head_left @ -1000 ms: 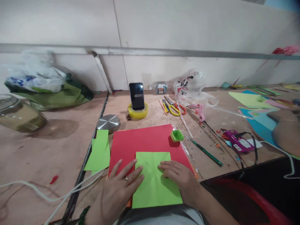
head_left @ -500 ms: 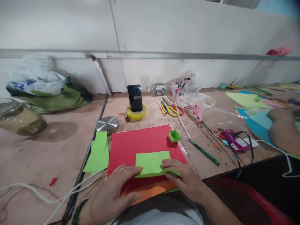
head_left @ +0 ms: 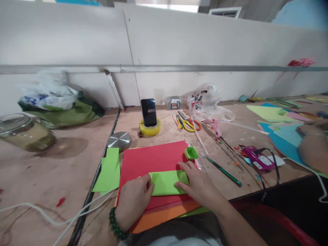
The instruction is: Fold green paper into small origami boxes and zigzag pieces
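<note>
Backing brown tabletop [head_left: 165, 138] — white partition [head_left: 179, 41]; red sheet [head_left: 151, 157] beneath green paper [head_left: 164, 184].

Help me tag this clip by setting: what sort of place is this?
Probably a craft workspace, perhaps a shared one: green paper lies on a red sheet, a pink glue gun rests on the worktable, and another person's arm shows at the right.
</note>
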{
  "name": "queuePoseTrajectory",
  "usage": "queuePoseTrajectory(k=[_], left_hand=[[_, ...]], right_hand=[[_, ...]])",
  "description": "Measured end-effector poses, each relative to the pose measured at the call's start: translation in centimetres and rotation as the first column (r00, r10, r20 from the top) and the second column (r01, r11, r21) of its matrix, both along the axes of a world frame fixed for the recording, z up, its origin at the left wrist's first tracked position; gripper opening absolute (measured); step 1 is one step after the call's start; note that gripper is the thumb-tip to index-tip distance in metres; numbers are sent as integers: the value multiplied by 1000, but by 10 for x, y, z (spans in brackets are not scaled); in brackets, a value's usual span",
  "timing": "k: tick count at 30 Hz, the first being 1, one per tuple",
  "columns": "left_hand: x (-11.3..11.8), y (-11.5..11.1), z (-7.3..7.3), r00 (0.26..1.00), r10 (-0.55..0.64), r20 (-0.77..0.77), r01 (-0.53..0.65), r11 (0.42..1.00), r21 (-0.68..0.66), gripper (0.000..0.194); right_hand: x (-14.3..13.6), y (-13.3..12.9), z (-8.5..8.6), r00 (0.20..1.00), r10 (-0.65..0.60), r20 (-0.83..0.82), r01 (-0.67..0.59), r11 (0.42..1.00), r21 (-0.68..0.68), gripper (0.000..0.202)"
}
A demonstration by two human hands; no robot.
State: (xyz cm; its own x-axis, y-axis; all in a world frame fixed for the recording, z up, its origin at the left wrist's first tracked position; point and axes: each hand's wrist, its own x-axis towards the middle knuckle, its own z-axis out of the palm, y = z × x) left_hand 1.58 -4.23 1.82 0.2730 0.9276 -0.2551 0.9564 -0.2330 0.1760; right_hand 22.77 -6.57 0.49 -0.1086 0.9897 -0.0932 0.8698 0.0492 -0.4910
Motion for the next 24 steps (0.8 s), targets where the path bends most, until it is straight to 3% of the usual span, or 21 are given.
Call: queuePoseTrajectory(k=[5,12,14,16,18,20,21,24], left_hand=[[-1,-2,-1,1000,6,15,-6,1000,-17,20],[0,-1,0,999,5,34,-4,1000,-20,19],[-2,-1,-1,997,10,73,-7,999,-37,19],[-5,-1,-6,982,44,186,-41,999,-16,13],[-9,0,-15,914,108,391,-137,989,48,36],[-14,2,-24,770,163,617,-250,967,57,68],[-16,3,-28,689,186,700,-266,964,5,74],[-18,6,-35,503,271,820,-178,962,-208,51]], right_hand=[[-1,6,0,999,-8,41,8,1000,8,31],[3,11,-1,1000,-11,27,13,999,-50,34],[3,12,-3,999,18,28,-18,1000,-15,29],[3,11,-5,997,21,-75,-22,1000,-22,26],[2,9,-6,967,-7,-253,-13,997,-78,28],[1,6,-8,910,-31,-414,-23,992,-126,30],[1,5,-9,883,-36,-467,-30,991,-131,31],[0,2,-11,850,-51,-524,-17,992,-124,29]])
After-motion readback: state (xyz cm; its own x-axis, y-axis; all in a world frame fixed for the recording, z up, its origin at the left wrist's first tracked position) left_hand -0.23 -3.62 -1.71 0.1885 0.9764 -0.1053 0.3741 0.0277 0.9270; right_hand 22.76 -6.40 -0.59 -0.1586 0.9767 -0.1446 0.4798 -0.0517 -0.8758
